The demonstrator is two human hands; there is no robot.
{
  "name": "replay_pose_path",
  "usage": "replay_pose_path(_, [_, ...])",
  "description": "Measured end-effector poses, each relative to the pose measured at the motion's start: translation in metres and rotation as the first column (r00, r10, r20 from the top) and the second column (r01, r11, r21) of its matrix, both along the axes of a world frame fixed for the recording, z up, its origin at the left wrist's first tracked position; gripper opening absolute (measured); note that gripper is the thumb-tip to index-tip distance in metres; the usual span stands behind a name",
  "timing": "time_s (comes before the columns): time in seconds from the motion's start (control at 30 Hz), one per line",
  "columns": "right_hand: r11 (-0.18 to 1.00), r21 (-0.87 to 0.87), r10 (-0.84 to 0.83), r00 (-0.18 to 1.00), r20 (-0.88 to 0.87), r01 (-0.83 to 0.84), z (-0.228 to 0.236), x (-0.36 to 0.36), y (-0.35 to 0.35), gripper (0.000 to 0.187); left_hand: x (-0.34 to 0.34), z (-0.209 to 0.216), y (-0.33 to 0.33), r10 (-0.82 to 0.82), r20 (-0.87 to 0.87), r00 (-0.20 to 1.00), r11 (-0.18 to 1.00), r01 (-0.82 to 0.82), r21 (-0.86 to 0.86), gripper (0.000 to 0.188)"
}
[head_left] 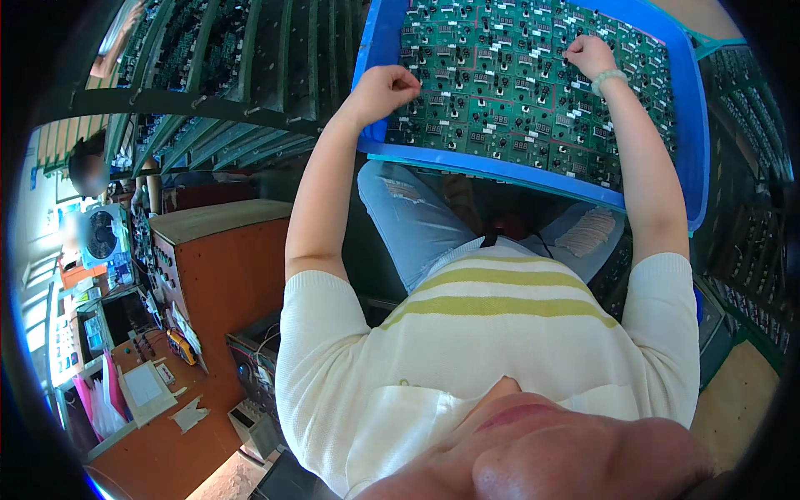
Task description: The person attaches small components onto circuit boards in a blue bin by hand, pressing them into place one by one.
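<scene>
Both curled, the left hand (385, 87) and right hand (588, 55) press circuit boards (517, 92) inside the blue tray (693, 142) rim.

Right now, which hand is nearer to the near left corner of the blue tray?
Left. The left hand rests as a fist on the green circuit boards just inside that corner of the blue tray. The right hand is far across, toward the tray's right side.

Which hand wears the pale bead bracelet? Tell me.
The right hand, resting on the green circuit boards toward the far right of the blue tray. The left hand, at the tray's near left edge, has a bare wrist.
</scene>
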State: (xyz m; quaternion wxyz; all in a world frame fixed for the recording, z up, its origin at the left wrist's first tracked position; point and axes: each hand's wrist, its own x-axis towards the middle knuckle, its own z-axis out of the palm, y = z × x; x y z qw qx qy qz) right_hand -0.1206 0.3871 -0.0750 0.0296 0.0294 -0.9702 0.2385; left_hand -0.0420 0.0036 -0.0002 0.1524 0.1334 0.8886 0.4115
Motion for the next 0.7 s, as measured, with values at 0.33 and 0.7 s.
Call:
replay_pose_path(0.33, [0.999,-0.013,0.048,0.998,-0.027,-0.049,0.0,-0.001,0.002,0.019,0.016,-0.003,0.003,-0.249,-0.021,0.968,0.819,0.199,-0.538,0.01])
replay_pose_path(0.7, [0.996,0.023,0.084,0.996,-0.027,-0.083,0.0,0.0,0.005,0.017,0.023,-0.003,0.009,-0.157,-0.014,0.988,0.78,0.115,-0.616,0.013])
